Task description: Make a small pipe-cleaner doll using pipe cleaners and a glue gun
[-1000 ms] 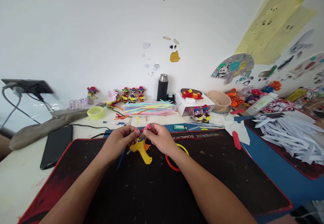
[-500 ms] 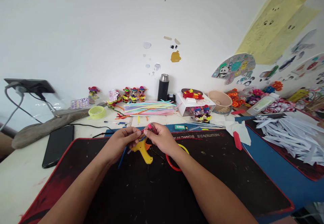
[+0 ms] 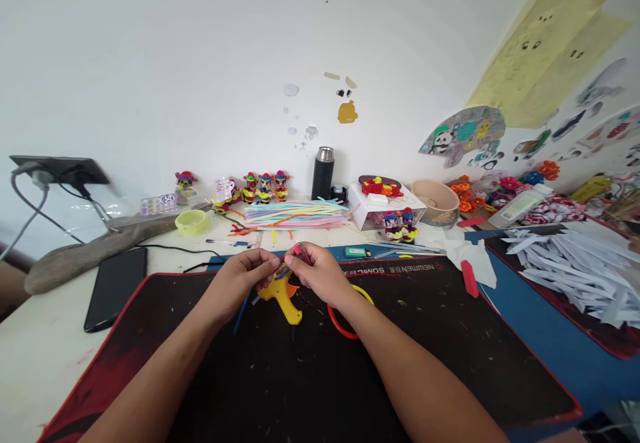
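My left hand (image 3: 239, 281) and my right hand (image 3: 320, 273) meet over the far middle of a black desk mat (image 3: 310, 376). Both are closed in a pinch on a small pink and red craft piece (image 3: 296, 251) held between their fingertips. Just below the hands a yellow glue gun (image 3: 283, 293) rests on the mat with its handle pointing toward me. Red and yellow rings (image 3: 345, 323) lie on the mat under my right wrist. A blue stick (image 3: 240, 313) lies beneath my left hand.
A stack of pastel strips (image 3: 295, 215), a row of small colourful figures (image 3: 263, 187), a black flask (image 3: 321, 173), a white box (image 3: 385, 209) and a bowl (image 3: 434, 197) line the back. A phone (image 3: 116, 287) lies left. White paper strips (image 3: 575, 263) pile up right.
Hardly anything has changed. Both hands stay pinched together on the small pink piece above the glue gun, shifting only slightly.
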`<state>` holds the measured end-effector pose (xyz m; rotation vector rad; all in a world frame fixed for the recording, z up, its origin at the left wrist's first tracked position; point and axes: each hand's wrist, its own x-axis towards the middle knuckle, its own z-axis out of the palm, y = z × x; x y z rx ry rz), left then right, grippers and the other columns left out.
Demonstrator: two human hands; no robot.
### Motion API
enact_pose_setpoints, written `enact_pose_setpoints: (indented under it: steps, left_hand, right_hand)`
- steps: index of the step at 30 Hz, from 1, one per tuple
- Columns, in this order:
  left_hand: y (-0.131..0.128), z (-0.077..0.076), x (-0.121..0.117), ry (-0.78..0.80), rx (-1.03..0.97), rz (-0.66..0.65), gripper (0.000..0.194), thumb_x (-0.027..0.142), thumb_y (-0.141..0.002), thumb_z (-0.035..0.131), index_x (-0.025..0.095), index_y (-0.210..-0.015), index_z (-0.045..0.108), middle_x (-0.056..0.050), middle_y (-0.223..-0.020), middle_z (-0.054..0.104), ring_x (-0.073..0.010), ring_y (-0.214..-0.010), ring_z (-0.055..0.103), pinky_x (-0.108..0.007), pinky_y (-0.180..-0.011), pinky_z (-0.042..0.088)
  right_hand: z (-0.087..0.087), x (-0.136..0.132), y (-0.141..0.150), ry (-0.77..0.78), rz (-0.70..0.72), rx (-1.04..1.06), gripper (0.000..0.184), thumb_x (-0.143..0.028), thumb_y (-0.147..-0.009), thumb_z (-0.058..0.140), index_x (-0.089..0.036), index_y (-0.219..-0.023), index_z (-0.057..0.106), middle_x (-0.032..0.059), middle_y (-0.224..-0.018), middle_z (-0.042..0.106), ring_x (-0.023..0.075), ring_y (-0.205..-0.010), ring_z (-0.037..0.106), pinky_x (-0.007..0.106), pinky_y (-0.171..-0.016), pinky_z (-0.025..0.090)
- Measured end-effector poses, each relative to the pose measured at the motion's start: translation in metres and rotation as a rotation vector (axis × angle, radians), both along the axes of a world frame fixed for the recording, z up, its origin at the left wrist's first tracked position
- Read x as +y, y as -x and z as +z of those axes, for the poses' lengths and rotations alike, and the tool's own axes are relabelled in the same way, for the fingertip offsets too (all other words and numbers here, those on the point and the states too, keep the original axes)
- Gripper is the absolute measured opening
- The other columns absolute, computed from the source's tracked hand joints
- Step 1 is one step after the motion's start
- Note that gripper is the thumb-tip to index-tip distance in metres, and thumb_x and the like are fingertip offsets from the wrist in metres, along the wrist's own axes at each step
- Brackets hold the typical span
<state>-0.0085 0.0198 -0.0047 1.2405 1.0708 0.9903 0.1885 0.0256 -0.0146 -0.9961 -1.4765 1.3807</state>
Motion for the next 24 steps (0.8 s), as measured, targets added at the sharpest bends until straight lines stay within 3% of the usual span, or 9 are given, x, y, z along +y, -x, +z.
enact_pose_setpoints:
  steps: [9, 14, 24]
  left_hand:
    - [0.0070, 0.0046, 0.0015, 0.056, -0.114, 0.061, 0.055, 0.068, -0.070, 0.091, 0.018, -0.089, 0.078, 0.000, -0.070, 0.066, -0.0132, -0.058, 0.054, -0.024, -0.053, 0.038]
    - [0.0064, 0.0042, 0.0009, 0.085, -0.120, 0.002, 0.047, 0.061, -0.073, 0.092, 0.018, -0.079, 0.073, 0.000, -0.070, 0.065, -0.0123, -0.059, 0.053, -0.024, -0.054, 0.038]
    - [0.0028, 0.0022, -0.0008, 0.128, -0.127, -0.062, 0.048, 0.060, -0.072, 0.093, 0.018, -0.080, 0.072, 0.000, -0.071, 0.065, -0.0118, -0.058, 0.051, -0.024, -0.055, 0.040]
  right_hand:
    - [-0.0023, 0.0019, -0.0008, -0.001, -0.047, -0.006, 0.035, -0.053, -0.091, 0.073, -0.022, -0.083, 0.058, -0.0085, -0.059, 0.039, 0.0102, -0.051, 0.033, 0.025, -0.050, 0.026]
    - [-0.0019, 0.0016, -0.0004, -0.003, -0.041, -0.003, 0.035, -0.053, -0.090, 0.073, -0.022, -0.083, 0.058, -0.0081, -0.060, 0.038, 0.0102, -0.051, 0.033, 0.025, -0.050, 0.027]
    - [0.0002, -0.0003, 0.0002, 0.004, -0.039, -0.029, 0.035, -0.054, -0.090, 0.072, -0.021, -0.085, 0.059, -0.0075, -0.062, 0.041, 0.0104, -0.053, 0.034, 0.024, -0.050, 0.029]
